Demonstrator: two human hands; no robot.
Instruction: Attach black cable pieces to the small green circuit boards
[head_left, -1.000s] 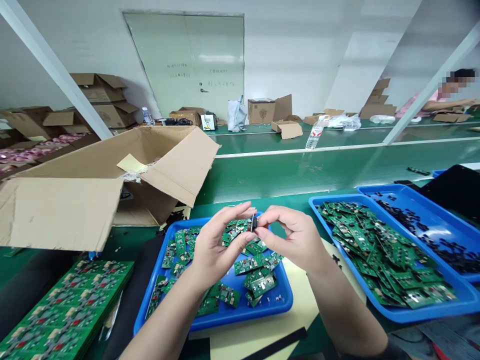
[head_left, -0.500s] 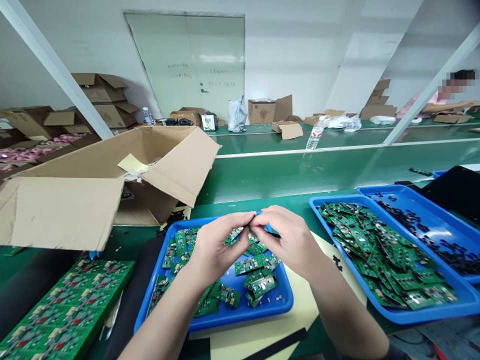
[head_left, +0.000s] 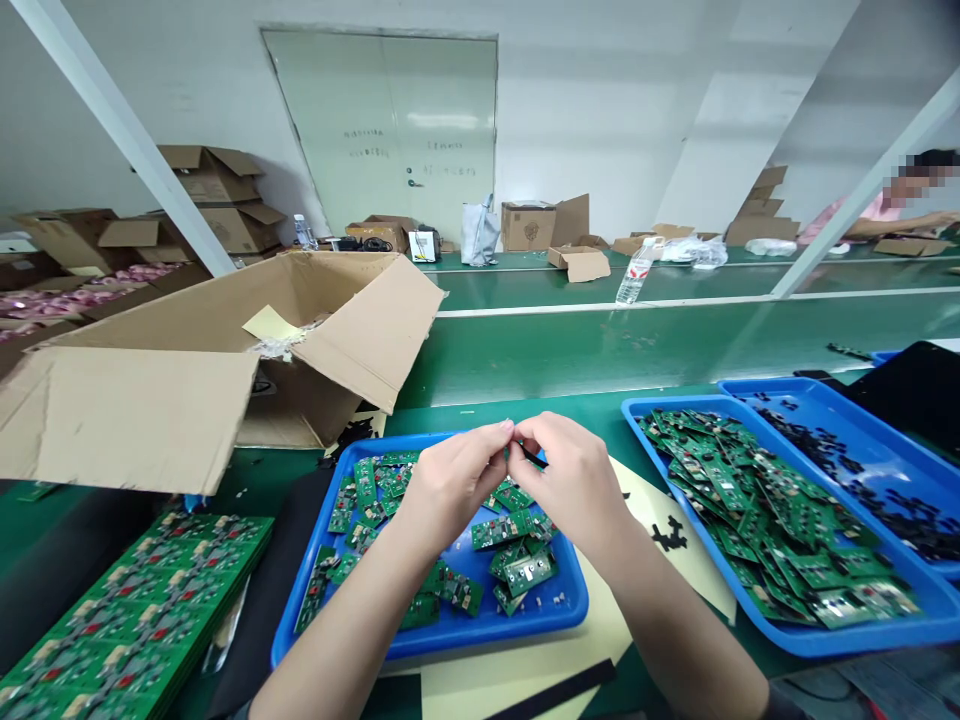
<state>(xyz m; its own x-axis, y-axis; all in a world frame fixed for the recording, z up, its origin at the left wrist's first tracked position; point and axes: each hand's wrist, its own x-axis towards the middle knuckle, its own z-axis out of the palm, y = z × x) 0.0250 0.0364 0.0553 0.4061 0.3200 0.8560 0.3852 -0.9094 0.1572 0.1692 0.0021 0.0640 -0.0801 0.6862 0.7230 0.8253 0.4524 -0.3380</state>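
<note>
My left hand and my right hand meet fingertip to fingertip above the near blue tray. Both are pinched on a small circuit board with a black part, mostly hidden by the fingers. Below them the tray holds several loose green circuit boards. The thumbs and forefingers of both hands press together at the board's edges.
A second blue tray with several green boards lies to the right, a third with small black parts behind it. Green board panels are stacked at lower left. An open cardboard box stands at left. A water bottle stands beyond the conveyor; another person sits far right.
Both hands have closed in tighter around the small board and lowered slightly; a second ago it stood upright and visible between the fingertips, now it is mostly hidden.
</note>
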